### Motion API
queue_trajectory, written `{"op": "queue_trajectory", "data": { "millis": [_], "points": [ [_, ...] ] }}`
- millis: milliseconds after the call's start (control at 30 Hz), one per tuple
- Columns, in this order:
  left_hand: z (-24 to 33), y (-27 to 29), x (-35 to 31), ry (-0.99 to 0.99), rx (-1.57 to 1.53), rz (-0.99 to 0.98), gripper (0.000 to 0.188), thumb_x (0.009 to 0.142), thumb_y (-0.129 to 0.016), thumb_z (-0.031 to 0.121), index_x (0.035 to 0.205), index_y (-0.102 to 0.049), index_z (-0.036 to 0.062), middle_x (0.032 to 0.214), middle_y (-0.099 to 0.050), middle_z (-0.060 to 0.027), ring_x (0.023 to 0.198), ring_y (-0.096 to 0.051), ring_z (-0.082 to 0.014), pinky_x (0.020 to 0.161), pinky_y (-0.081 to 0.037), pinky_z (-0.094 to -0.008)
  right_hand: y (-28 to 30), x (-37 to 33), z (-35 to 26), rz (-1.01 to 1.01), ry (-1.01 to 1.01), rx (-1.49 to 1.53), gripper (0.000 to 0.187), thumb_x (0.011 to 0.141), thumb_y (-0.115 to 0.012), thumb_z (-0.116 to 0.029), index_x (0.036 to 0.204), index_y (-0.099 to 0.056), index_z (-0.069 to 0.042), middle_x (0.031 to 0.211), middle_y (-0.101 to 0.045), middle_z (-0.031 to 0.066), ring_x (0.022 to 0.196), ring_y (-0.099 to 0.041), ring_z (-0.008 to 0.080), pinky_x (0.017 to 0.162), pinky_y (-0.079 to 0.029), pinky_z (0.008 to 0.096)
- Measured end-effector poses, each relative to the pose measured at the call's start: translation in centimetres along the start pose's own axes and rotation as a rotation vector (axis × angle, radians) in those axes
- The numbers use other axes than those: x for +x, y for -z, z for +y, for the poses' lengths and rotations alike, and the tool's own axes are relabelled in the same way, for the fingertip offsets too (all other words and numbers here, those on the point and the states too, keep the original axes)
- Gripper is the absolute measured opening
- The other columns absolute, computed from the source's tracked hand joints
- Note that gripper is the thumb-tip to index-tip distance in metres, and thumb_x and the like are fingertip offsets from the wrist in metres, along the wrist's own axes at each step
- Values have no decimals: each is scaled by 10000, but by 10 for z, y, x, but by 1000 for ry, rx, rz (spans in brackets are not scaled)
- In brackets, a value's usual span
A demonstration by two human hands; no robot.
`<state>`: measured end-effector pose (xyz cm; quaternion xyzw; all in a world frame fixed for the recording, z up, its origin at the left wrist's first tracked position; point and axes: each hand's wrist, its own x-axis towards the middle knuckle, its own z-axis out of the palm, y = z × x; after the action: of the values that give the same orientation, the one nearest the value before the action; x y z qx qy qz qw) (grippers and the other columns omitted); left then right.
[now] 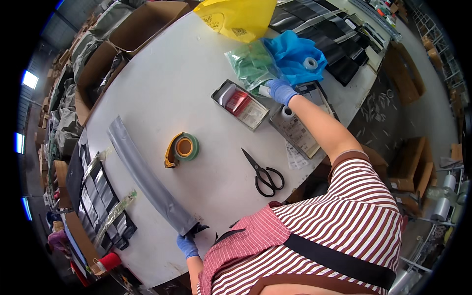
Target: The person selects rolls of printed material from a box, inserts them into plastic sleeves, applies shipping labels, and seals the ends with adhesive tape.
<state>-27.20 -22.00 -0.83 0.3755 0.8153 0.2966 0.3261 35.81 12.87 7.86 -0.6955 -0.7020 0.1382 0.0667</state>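
Note:
My left hand (187, 246), in a blue glove, is at the near end of a long grey plastic-wrapped strip (147, 177). Its fingers close on that end, partly hidden by it, beside a black flap. My right hand (281, 92), gloved the same, reaches across to the far right. A small white piece (264, 91) is pinched at its fingertips, in front of a green clear plastic bag (251, 64). Below that arm sits a tray (302, 123) with papers and a small roll. Left of it is an open box (240, 105) with red and white labels.
A tape dispenser (182, 147) and black scissors (263, 173) lie mid-table. Blue plastic (295, 56), a yellow bag (238, 17) and black packages (327, 39) occupy the far side. Taped dark packages (103, 196) lie at left, near cardboard boxes (142, 27) and a red spool (109, 261).

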Motion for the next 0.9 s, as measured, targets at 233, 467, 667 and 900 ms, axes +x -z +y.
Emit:
{"op": "queue_trajectory", "data": {
  "millis": [233, 467, 667, 900],
  "points": [
    [8, 4, -10, 43, -27, 17, 356, 931, -629, 312, 796, -637, -17, 619, -627, -72, 514, -524, -136, 494, -400, -304, -19, 48, -2, -74, -232, -151, 223, 845, -602, -135, 1025, -705, -52, 1054, -680, 209, 971, -668, 357, 821, -541, 436],
    [2, 2, -10, 78, -48, 22, 356, 930, -630, 312, 798, -635, -18, 612, -617, -68, 520, -517, -130, 495, -396, -302, -16, 44, -8, -68, -365, -98, 230, 926, -487, -150, 1012, -684, -70, 1105, -666, 179, 1008, -645, 366, 858, -522, 406],
    [7, -2, -6, 48, -69, 6, 368, 925, -634, 329, 797, -641, -16, 611, -611, -54, 527, -507, -127, 504, -390, -297, -17, 29, 14, 95, -167, -131, 182, 866, -566, -111, 1000, -684, -78, 1053, -668, 200, 1007, -645, 366, 837, -524, 418],
    [9, 4, -4, 27, -29, -34, 383, 918, -646, 352, 787, -640, -8, 615, -623, -47, 530, -519, -123, 512, -395, -291, -12, 42, 13, 82, -241, 24, 261, 873, -529, -69, 1105, -649, -61, 1155, -648, 186, 1064, -628, 351, 895, -511, 416]
  ]
}}
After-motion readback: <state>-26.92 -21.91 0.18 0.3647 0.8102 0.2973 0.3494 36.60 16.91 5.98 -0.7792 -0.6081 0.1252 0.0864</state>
